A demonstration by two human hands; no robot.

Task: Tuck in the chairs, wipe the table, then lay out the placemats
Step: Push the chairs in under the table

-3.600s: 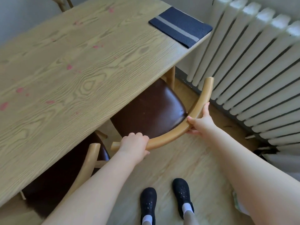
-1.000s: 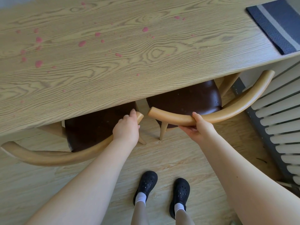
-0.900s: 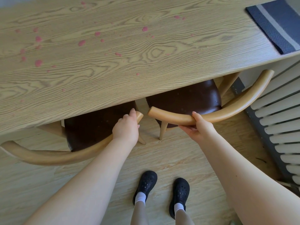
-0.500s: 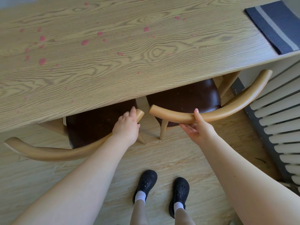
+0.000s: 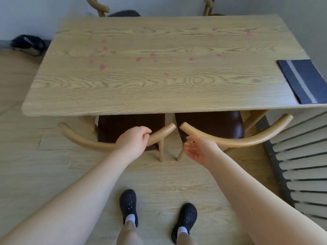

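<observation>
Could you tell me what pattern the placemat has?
Dark navy placemat with one grey stripe; head view.

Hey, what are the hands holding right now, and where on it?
The left hand grips the left chair's curved backrest rail near its right end. The right hand is open, holding nothing.

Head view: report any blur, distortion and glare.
Head view: the right hand and the dark object on the floor at far left are motion-smeared; wide-angle bending curves the radiator fins and table edge; soft, even daylight, no harsh glare; pink spots stay readable.
</observation>
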